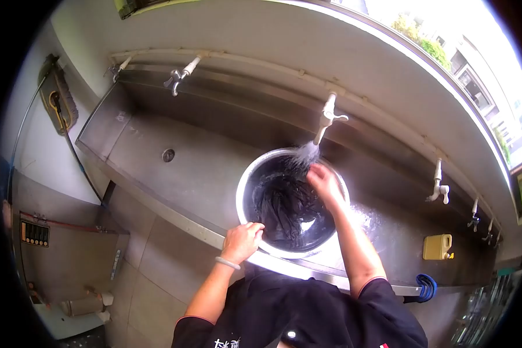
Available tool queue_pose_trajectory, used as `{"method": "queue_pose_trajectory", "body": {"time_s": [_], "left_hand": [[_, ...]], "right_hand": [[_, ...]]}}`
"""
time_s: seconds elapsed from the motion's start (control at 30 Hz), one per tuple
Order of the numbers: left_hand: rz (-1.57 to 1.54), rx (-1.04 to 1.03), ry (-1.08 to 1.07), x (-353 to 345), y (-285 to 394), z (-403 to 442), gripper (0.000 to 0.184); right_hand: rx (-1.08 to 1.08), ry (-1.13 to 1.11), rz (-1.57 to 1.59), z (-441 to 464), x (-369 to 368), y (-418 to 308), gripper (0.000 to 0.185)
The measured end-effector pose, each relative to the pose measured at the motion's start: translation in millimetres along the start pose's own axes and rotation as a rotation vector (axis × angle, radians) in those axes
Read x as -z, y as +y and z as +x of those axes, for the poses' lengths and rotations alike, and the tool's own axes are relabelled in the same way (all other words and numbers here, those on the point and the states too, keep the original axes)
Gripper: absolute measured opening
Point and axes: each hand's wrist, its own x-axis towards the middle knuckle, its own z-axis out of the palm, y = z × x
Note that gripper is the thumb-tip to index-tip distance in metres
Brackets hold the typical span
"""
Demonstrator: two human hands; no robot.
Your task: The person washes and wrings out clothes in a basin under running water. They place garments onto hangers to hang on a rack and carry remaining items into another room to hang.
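At the far left, well apart from the fingers of both hands, a gray mop head (58, 101) hangs against the wall. Nearer to the left hand's fingers, but still apart from them, a round drain (168, 155) sits in the floor of the long stainless-steel trough sink (185, 136). Beyond the drain, a white-stemmed tap (180, 75) sticks out from the wall.

The left hand (242, 242), with a pale wristband (228, 263) below it, touches the near-left rim of the round metal basin (243, 197). Its fingers are bent and close together over the rim; whether they pinch it, I cannot tell. Inside the basin, just past these fingertips, dark wet cloth (281, 206) lies bunched in water.

A stream of water (307, 154) falls from the running faucet (327, 118) into the far side of the basin, just beside the right hand's fingers. The right hand (325, 181) is over the basin's far-right part, its fingers bent and near each other; whether they hold anything, I cannot tell.

Farther right, well apart from those fingers, are another tap (438, 184), a yellow plastic jug (437, 247) standing in the sink, and a blue coiled item (427, 288) at the near edge.
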Motion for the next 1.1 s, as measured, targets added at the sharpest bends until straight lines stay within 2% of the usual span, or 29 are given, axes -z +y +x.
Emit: {"method": "queue_pose_trajectory", "body": {"time_s": [0.03, 0.07, 0.1, 0.3, 0.37, 0.4, 0.43, 0.5, 0.53, 0.57, 0.63, 0.67, 0.77, 0.83, 0.9, 1.0, 1.03, 1.1], "left_hand": [[0.000, -0.003, 0.004, 0.3, 0.3, 0.9, 0.018], [0.000, 0.000, -0.006, 0.5, -0.1, 0.7, 0.018], [0.001, 0.005, -0.016, 0.8, -0.5, 0.3, 0.019], [0.009, 0.024, -0.013, 1.3, -0.5, 0.7, 0.020], [0.015, 0.042, -0.016, 4.2, 3.0, 1.7, 0.020], [0.008, 0.037, -0.002, 5.4, 4.3, 2.2, 0.020], [0.001, 0.031, 0.011, 5.3, 4.5, 2.4, 0.019], [0.004, 0.037, 0.009, 0.1, 0.4, 2.8, 0.019], [0.006, 0.035, 0.019, -1.2, -0.5, 3.7, 0.018], [0.004, 0.036, 0.018, -1.0, -0.2, 3.5, 0.018], [0.008, 0.038, 0.030, 0.8, 2.4, 3.4, 0.018], [0.001, 0.037, 0.034, -0.2, 1.9, 3.3, 0.018], [0.029, 0.025, 0.003, -3.4, -0.7, 0.8, 0.019], [0.066, 0.014, -0.015, -4.6, -1.0, 0.4, 0.019], [0.070, 0.001, -0.020, -5.1, -0.6, 0.0, 0.019], [0.076, -0.018, -0.028, -3.3, 0.9, 0.0, 0.019], [0.077, -0.015, -0.035, -2.9, 1.9, -0.6, 0.019], [0.075, -0.020, -0.030, -0.9, 2.9, -1.7, 0.019]], "right_hand": [[-0.195, 0.033, 0.414, 16.3, 2.9, -13.7, 0.035], [-0.268, 0.048, 0.660, 34.0, 5.0, -24.1, 0.032], [-0.264, -0.036, 0.827, 46.4, 8.1, -35.1, 0.031], [-0.507, -0.161, 1.193, 98.1, -11.0, -34.2, 0.030], [-0.426, -0.530, 1.425, 109.2, -6.2, -16.0, 0.031], [-0.409, -0.505, 1.370, 105.6, -10.4, -25.2, 0.033], [-0.405, -0.578, 1.367, 105.8, -7.9, -28.4, 0.033], [-0.371, -0.509, 1.109, 100.2, -1.9, -33.2, 0.030], [-0.363, -0.406, 0.824, 93.2, -1.9, -41.2, 0.025], [-0.295, -0.223, 0.310, 83.4, 0.5, -49.8, 0.021], [-0.054, 0.019, -0.200, 79.8, 9.9, -33.6, 0.017], [-0.002, 0.128, -0.074, 79.2, 20.7, -25.5, 0.016], [0.332, 0.340, 0.208, 64.5, 53.0, -58.1, 0.018], [0.408, 0.338, 0.333, 44.5, 65.2, -104.4, 0.027], [0.497, 0.283, 0.248, 37.5, 66.2, -129.4, 0.025], [0.543, 0.394, -0.137, 34.2, 63.7, -141.9, 0.016], [0.508, 0.397, -0.056, 33.4, 60.8, -142.4, 0.015], [0.504, 0.415, -0.105, 26.9, 45.4, -144.1, 0.015]]}}
